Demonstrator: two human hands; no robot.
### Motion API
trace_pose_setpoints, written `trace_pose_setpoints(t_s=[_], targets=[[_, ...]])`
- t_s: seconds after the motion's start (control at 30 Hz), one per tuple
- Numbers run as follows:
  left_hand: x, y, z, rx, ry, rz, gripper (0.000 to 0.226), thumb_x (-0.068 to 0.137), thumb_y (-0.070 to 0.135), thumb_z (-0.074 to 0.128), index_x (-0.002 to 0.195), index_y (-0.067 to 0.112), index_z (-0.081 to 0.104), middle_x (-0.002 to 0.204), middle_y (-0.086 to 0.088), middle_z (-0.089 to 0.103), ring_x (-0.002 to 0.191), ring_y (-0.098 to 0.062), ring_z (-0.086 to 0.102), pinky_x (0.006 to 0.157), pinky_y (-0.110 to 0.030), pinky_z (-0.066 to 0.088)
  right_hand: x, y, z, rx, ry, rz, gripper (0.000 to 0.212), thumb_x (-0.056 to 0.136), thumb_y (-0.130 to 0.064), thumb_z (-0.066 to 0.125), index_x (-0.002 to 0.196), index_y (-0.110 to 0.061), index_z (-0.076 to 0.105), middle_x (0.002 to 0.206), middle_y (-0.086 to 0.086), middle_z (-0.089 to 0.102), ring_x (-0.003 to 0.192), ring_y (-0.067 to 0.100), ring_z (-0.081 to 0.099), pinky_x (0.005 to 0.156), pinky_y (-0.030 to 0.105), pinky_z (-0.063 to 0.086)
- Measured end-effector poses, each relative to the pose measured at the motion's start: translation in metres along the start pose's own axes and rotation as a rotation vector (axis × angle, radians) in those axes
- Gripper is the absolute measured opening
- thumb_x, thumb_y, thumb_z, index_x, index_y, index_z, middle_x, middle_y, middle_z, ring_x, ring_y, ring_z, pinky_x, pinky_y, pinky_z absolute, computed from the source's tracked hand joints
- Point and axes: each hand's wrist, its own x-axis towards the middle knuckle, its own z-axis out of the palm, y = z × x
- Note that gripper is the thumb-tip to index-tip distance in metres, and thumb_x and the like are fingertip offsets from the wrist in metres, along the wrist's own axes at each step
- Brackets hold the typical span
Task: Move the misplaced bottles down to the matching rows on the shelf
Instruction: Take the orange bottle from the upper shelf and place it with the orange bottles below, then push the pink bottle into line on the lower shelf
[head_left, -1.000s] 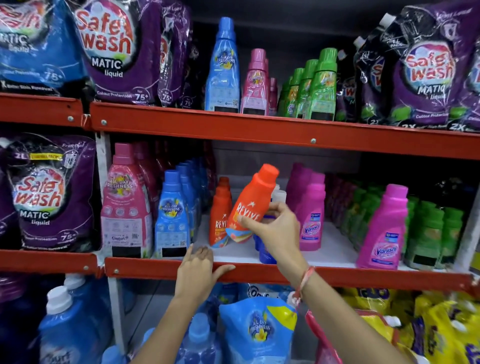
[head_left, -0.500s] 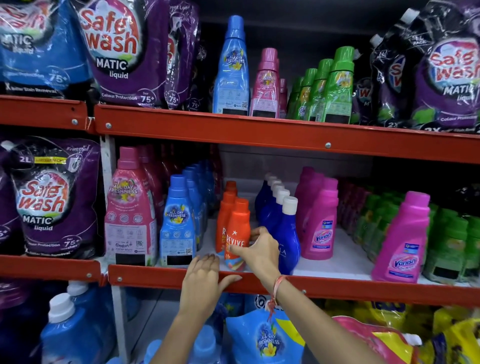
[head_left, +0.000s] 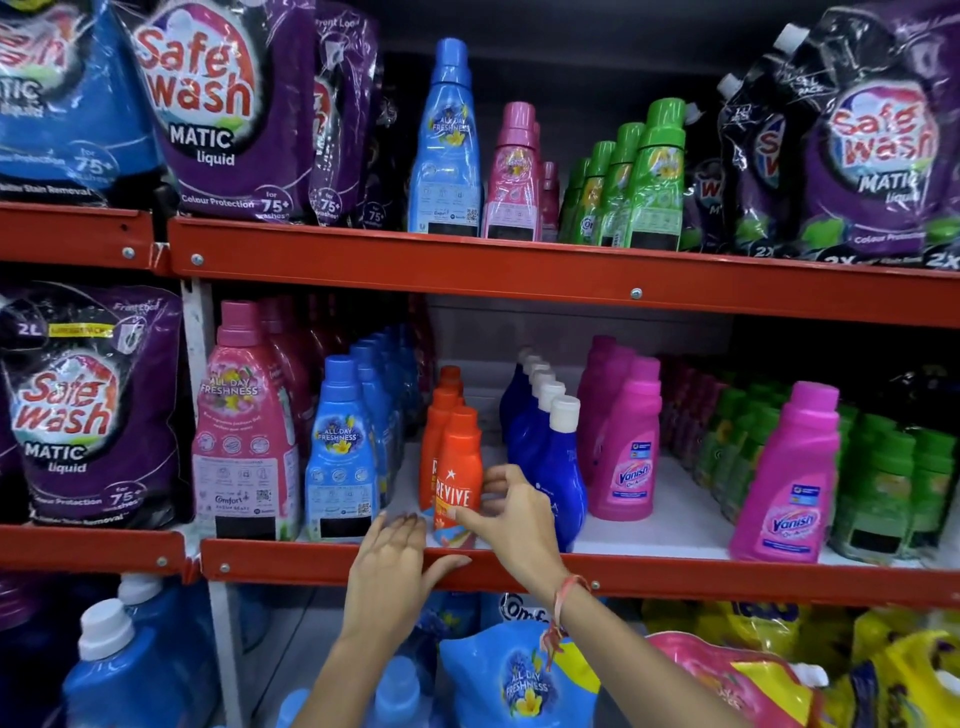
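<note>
Bright overhead light falls on the front of the shelving, throwing white glare across the crinkled plastic of the purple detergent pouches (head_left: 228, 109) and the wrap on the tall blue bottle (head_left: 445, 145), while the shelf backs sink into deep shadow. The wide-angle lens bows the red shelf edge (head_left: 571, 280) toward the frame's corners. Detail is soft throughout, most so at the edges.

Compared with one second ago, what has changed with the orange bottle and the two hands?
The orange Revive bottle, earlier tilted in the air in the right hand, now stands upright at the front of the orange row, with the fingers opening off it. The left hand stayed on the red shelf edge.
</note>
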Motion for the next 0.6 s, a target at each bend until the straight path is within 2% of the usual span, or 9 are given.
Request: trace_pose_setpoints(t_s=[0.07, 0.2, 0.33, 0.4, 0.5, 0.6], targets=[[0.000, -0.001, 0.000, 0.002, 0.013, 0.012, 0.091, 0.085, 0.075, 0.020, 0.096, 0.002, 0.074, 0.094, -0.011, 0.076, 0.090, -0.020, 0.071, 0.100, -0.033, 0.036, -0.009, 0.001, -0.012, 0.001, 0.055, -0.055, 0.037, 0.074, -0.030, 0.081, 0.099, -0.027, 0.054, 0.090, -0.014, 0.065, 0.085, 0.004, 0.067, 0.079, 0.025, 0.057], [-0.001, -0.001, -0.001, 0.008, 0.062, 0.044, 0.090, 0.086, 0.074, 0.019, 0.093, 0.003, 0.074, 0.091, -0.011, 0.076, 0.084, -0.021, 0.072, 0.089, -0.036, 0.051, -0.031, 0.015, -0.053, 0.069, 0.265, -0.139, 0.015, 0.081, -0.020, 0.075, 0.091, -0.020, 0.063, 0.088, -0.008, 0.072, 0.081, 0.002, 0.068, 0.069, 0.011, 0.052], [-0.001, 0.003, -0.004, 0.009, 0.153, 0.078, 0.092, 0.087, 0.072, 0.017, 0.091, 0.000, 0.074, 0.087, -0.015, 0.075, 0.079, -0.026, 0.072, 0.083, -0.037, 0.054, -0.046, 0.050, -0.097, 0.058, 0.522, -0.118, 0.010, 0.084, -0.012, 0.071, 0.092, -0.016, 0.065, 0.089, -0.005, 0.071, 0.085, 0.008, 0.067, 0.078, 0.016, 0.052], [-0.002, 0.005, -0.007, 0.011, 0.189, 0.089, 0.093, 0.088, 0.071, 0.015, 0.088, 0.000, 0.074, 0.084, -0.015, 0.075, 0.077, -0.029, 0.072, 0.081, -0.036, 0.052, -0.049, 0.070, -0.117, 0.017, 0.647, -0.062, 0.020, 0.085, -0.012, 0.070, 0.103, -0.012, 0.063, 0.102, 0.003, 0.067, 0.095, 0.016, 0.062, 0.081, 0.017, 0.044], [-0.002, 0.005, -0.005, 0.019, 0.191, 0.098, 0.095, 0.087, 0.073, 0.015, 0.090, -0.002, 0.073, 0.086, -0.016, 0.075, 0.079, -0.029, 0.072, 0.082, -0.039, 0.053, -0.046, 0.096, -0.144, -0.110, 0.807, 0.037, 0.043, 0.083, -0.011, 0.070, 0.122, -0.006, 0.053, 0.124, 0.015, 0.053, 0.116, 0.029, 0.048, 0.096, 0.031, 0.038], [-0.001, 0.002, 0.000, 0.007, 0.203, 0.105, 0.093, 0.087, 0.073, 0.018, 0.092, -0.003, 0.073, 0.088, -0.018, 0.074, 0.079, -0.030, 0.072, 0.089, -0.038, 0.045, -0.034, 0.116, -0.167, -0.148, 0.903, 0.165, 0.069, 0.080, -0.013, 0.074, 0.137, 0.001, 0.039, 0.138, 0.024, 0.041, 0.130, 0.037, 0.035, 0.108, 0.047, 0.033]])
